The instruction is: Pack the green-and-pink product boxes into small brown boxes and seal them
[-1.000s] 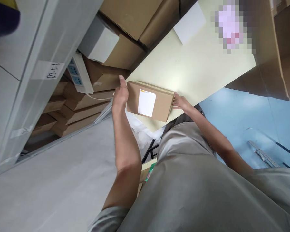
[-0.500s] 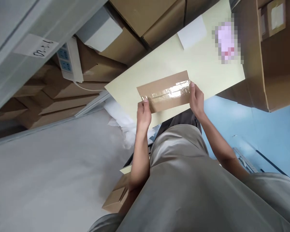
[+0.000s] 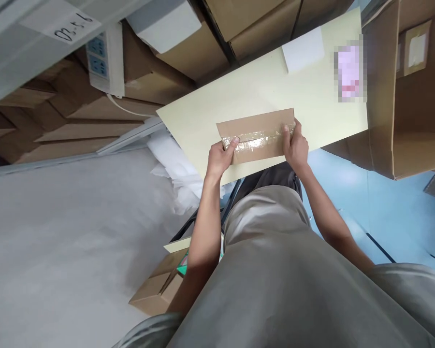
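Observation:
A flat brown cardboard box (image 3: 255,126) with a strip of shiny clear tape (image 3: 253,144) along its seam is held between both hands. My left hand (image 3: 220,157) grips its left end, the thumb lying on the taped face. At the right end my right hand (image 3: 296,147) is closed round the edge, thumb also on the tape. Beneath the box is a pale yellow board (image 3: 199,116); whether the box touches it I cannot tell. The fingers behind the box are hidden.
On the board lie a white sheet (image 3: 303,50) and a blurred-out pink item (image 3: 349,72). A large open carton (image 3: 382,111) stands at the right. Boxes (image 3: 174,63) and a power strip (image 3: 105,63) line the shelf behind. White wrapping (image 3: 177,169) hangs at the left, above another carton (image 3: 152,290).
The box has shifted slightly right in view and turned a little more level. Both thumbs have moved inward onto its taped face. My view has tilted somewhat.

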